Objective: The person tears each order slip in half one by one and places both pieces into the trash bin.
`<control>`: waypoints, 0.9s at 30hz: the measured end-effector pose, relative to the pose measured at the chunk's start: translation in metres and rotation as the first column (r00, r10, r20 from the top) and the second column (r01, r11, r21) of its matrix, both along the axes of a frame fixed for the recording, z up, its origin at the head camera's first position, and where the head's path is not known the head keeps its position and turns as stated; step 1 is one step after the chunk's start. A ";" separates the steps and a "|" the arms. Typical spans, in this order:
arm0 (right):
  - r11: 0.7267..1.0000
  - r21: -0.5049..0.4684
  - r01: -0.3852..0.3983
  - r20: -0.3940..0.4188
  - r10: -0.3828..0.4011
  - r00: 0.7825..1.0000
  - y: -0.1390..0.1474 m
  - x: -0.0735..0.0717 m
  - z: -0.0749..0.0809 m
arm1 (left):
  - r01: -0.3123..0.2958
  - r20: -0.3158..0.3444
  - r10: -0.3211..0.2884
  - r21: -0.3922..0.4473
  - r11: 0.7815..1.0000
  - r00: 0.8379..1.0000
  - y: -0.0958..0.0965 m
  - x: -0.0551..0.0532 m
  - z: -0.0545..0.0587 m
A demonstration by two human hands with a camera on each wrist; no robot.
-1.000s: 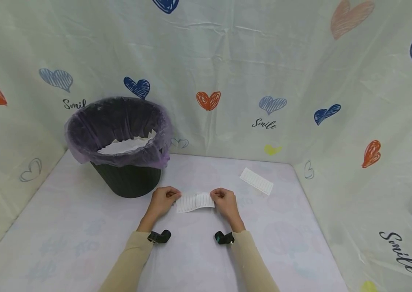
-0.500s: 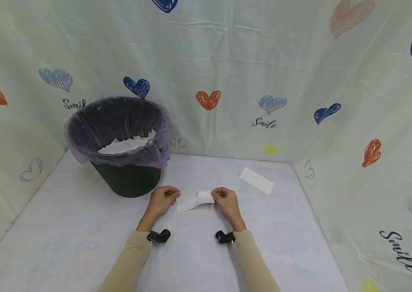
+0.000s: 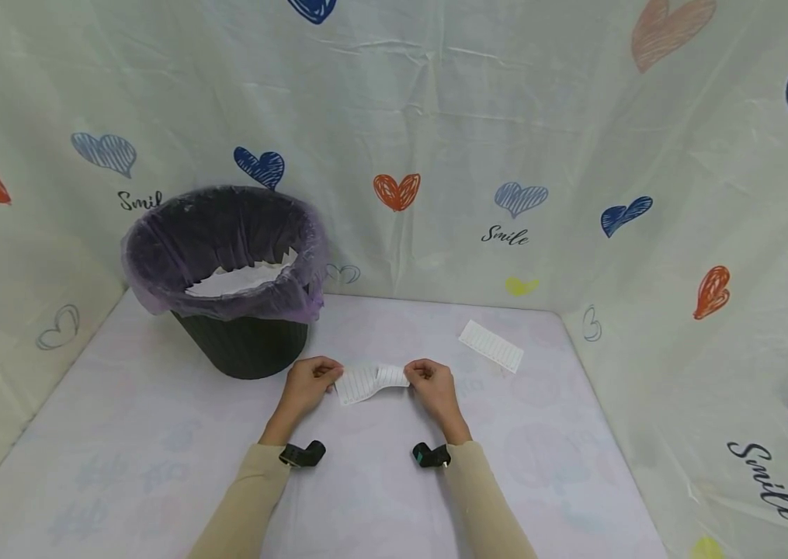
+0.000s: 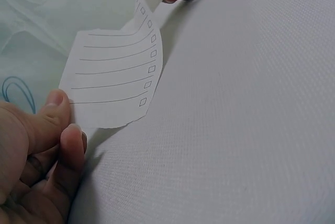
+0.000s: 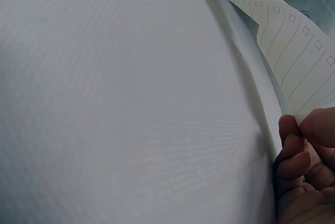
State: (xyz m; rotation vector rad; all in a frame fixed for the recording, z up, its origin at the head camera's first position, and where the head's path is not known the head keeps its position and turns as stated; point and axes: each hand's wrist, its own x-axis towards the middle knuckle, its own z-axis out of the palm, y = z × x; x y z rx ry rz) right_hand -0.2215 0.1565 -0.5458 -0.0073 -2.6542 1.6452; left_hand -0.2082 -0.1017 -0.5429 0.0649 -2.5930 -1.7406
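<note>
My left hand (image 3: 306,386) pinches the left end of a lined white paper slip (image 3: 355,384) between thumb and forefinger. At its other end the slip is pinched by my right hand (image 3: 432,388). In the left wrist view the paper (image 4: 110,72) carries ruled lines and a row of small checkboxes, and it twists upward toward the right hand. A tear runs into its middle from one edge; the two halves stay joined along the opposite edge. From the right wrist the right-hand half of the slip (image 5: 296,43) shows a ragged corner beside the tear.
A dark bin (image 3: 247,345) with a purple liner bag (image 3: 149,268) stands at the back left, white paper (image 3: 243,279) inside. Another lined slip (image 3: 491,346) lies flat at the back right of the white-covered table (image 3: 540,466). Heart-printed curtains (image 3: 435,116) enclose the sides and back.
The slip was whole and nearly flat a second ago; it has since torn partway across at the middle and twisted. The right hand has shifted slightly rightward, the left slightly leftward.
</note>
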 end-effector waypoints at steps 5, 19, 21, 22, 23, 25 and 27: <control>1.000 0.005 0.002 -0.009 -0.002 1.000 0.000 0.000 0.001 | -0.013 0.001 0.013 0.013 1.000 1.000 0.000 -0.001 -0.002; 1.000 0.007 0.001 -0.016 -0.001 1.000 0.000 0.000 0.001 | -0.026 0.011 0.025 0.062 0.998 1.000 -0.002 0.000 -0.001; 1.000 0.004 0.003 -0.011 -0.003 1.000 0.000 0.000 0.001 | -0.028 0.021 0.027 0.068 0.997 0.999 -0.002 0.000 -0.001; 1.000 0.003 0.004 -0.010 -0.004 1.000 0.000 0.000 0.001 | -0.029 0.025 0.028 0.068 0.997 0.999 -0.002 0.000 -0.001; 1.000 0.002 0.005 -0.007 -0.005 1.000 0.000 0.000 0.002 | -0.030 0.026 0.028 0.070 0.997 0.999 -0.003 0.000 -0.001; 1.000 0.002 0.008 -0.003 -0.008 1.000 0.000 0.000 0.002 | -0.033 0.030 0.031 0.080 0.996 0.999 -0.003 0.001 -0.001; 1.000 0.002 0.012 0.002 -0.012 1.000 0.000 0.000 0.002 | -0.037 0.027 0.035 0.087 0.996 0.999 -0.003 0.001 -0.001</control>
